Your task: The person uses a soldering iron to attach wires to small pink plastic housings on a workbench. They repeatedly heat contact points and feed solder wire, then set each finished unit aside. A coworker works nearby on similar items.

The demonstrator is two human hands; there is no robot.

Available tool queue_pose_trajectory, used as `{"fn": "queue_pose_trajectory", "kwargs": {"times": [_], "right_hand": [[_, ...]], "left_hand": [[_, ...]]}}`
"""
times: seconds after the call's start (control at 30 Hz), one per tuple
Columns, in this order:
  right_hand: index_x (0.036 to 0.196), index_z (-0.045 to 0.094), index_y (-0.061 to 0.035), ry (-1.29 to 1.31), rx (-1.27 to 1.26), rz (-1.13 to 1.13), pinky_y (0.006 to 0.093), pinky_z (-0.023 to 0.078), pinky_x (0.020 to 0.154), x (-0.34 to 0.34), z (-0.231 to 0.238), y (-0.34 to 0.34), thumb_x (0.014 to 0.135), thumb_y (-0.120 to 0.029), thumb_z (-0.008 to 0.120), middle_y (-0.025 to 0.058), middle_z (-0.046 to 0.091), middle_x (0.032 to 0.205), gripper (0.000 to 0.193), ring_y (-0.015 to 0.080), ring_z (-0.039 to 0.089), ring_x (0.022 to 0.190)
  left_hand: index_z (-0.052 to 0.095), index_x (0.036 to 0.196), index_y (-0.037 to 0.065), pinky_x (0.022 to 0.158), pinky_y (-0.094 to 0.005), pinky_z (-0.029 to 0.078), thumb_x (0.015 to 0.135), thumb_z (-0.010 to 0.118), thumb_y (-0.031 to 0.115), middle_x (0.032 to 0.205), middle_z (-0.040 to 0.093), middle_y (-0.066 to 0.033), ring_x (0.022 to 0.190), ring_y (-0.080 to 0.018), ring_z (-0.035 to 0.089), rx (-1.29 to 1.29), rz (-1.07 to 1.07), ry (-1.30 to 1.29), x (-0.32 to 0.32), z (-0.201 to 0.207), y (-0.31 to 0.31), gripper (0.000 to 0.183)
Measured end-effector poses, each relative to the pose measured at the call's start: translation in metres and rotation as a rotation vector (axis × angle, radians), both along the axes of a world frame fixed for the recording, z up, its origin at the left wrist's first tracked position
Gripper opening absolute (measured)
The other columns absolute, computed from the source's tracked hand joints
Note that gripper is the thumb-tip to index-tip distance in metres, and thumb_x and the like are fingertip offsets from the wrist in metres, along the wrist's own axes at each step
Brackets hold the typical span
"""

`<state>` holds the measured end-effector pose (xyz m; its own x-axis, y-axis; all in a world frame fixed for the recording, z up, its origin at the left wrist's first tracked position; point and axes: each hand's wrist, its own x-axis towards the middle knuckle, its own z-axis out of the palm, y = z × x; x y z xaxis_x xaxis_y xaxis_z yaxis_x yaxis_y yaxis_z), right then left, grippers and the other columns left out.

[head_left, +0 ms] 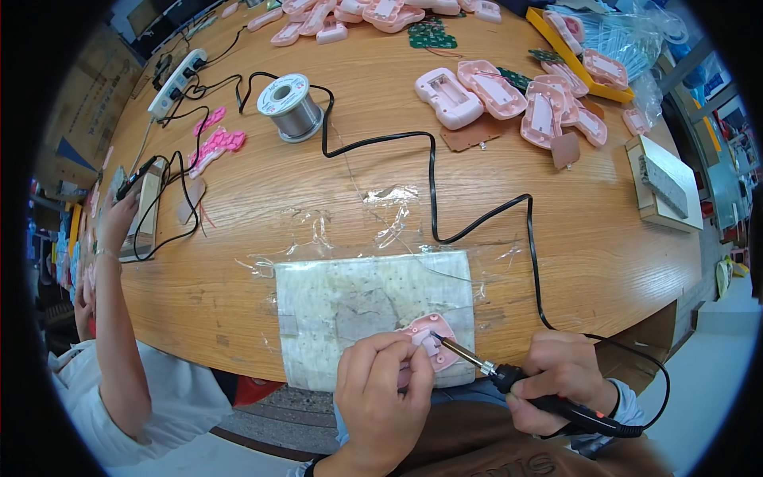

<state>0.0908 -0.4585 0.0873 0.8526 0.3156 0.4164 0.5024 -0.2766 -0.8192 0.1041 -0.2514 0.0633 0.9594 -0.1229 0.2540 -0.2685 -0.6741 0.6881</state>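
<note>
My left hand (383, 389) is closed round the near left side of a pink plastic shell (447, 326), at the lower right of a worn white pad (318, 298). Its fingertips cover part of the shell's inside. In my right hand (560, 381) is a black-handled soldering iron (517, 380), gripped with the fingers wrapped round the handle. The iron's tip reaches into the shell beside my left fingertips; whether it touches anything there is too small to tell.
A solder spool (298, 115) stands beyond the pad. The iron's black cord (433, 183) winds across the table. Pink shells (449, 97) and green circuit boards (429, 33) lie at the back and right. A wooden block (668, 187) sits far right. At left, a co-worker's arm (119, 318) holds another iron.
</note>
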Motion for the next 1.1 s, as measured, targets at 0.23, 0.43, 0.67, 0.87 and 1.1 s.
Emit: {"fn": "queue_pose_trajectory", "kwargs": {"times": [0.23, 0.43, 0.67, 0.87, 1.1], "right_hand": [[0.08, 0.06, -0.0067, -0.004, 0.025, -0.059, 0.0298, 0.031, 0.04, -0.005, 0.003, -0.007, 0.064, 0.0, 0.074, 0.0035, 0.044, 0.058, 0.023, 0.018, 0.043, 0.044], [0.08, 0.06, -0.0061, 0.005, 0.023, -0.032, 0.03, 0.031, 0.04, -0.006, 0.0, -0.005, 0.065, -0.001, 0.074, 0.0036, 0.045, 0.058, 0.021, 0.0182, 0.044, 0.044], [0.076, 0.06, -0.0056, -0.012, 0.006, -0.003, 0.0305, 0.03, 0.039, -0.001, -0.002, 0.001, 0.064, 0.0, 0.074, 0.0031, 0.043, 0.058, 0.02, 0.0182, 0.042, 0.043], [0.077, 0.06, -0.0069, -0.029, -0.027, 0.004, 0.0306, 0.03, 0.039, 0.0, 0.005, -0.005, 0.064, 0.0, 0.073, 0.0024, 0.041, 0.058, 0.02, 0.0179, 0.04, 0.043], [0.08, 0.062, -0.0082, 0.017, 0.013, -0.02, 0.0289, 0.033, 0.041, -0.011, 0.005, -0.013, 0.065, -0.004, 0.079, 0.0034, 0.051, 0.063, 0.023, 0.017, 0.046, 0.046]], "left_hand": [[0.063, 0.084, -0.001, 0.064, -0.0315, 0.052, 0.076, 0.071, -0.005, 0.089, 0.063, -0.0133, 0.076, -0.0249, 0.063, -0.05, -0.027, 0.009, -0.001, 0.001, 0.002, 0.013], [0.063, 0.084, -0.001, 0.063, -0.031, 0.052, 0.076, 0.071, -0.005, 0.089, 0.062, -0.0129, 0.075, -0.0239, 0.063, -0.029, -0.021, 0.031, -0.001, 0.003, 0.0, 0.012], [0.063, 0.085, -0.002, 0.063, -0.0302, 0.052, 0.076, 0.071, -0.004, 0.088, 0.061, -0.0126, 0.075, -0.0236, 0.063, 0.011, 0.006, 0.037, -0.001, 0.001, -0.003, 0.012], [0.064, 0.087, 0.003, 0.063, -0.0348, 0.048, 0.071, 0.075, -0.001, 0.089, 0.062, -0.0085, 0.075, -0.0269, 0.06, -0.075, 0.008, 0.079, -0.001, 0.0, -0.001, 0.02], [0.065, 0.084, -0.002, 0.066, -0.0294, 0.052, 0.076, 0.071, -0.004, 0.092, 0.061, -0.0126, 0.078, -0.0223, 0.063, -0.057, -0.062, 0.106, -0.001, 0.01, 0.003, 0.01]]}}
